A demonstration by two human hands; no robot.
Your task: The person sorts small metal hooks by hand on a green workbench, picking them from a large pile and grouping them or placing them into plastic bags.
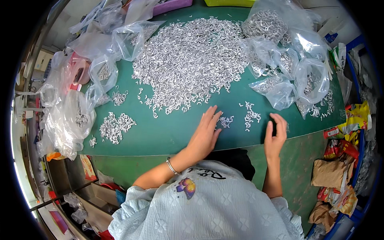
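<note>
My left hand point(205, 132) lies flat on the green table mat point(160, 132), fingers spread, its fingertips touching a small cluster of silver metal rings point(226, 121). Set on edge a little to the right, my right hand point(275, 136) has its fingers together and nothing in it, just below another small cluster of rings point(251, 117). A big heap of the same silver rings point(192, 60) covers the middle of the mat beyond both hands. A thin bracelet point(171, 165) is on my left wrist.
Clear plastic bags of rings point(288, 68) lie at the right; more bags point(76, 116), some nearly empty, crowd the left edge. A smaller ring pile point(116, 127) sits at the left front. Snack wrappers and paper bags point(340, 168) fill a blue crate at right.
</note>
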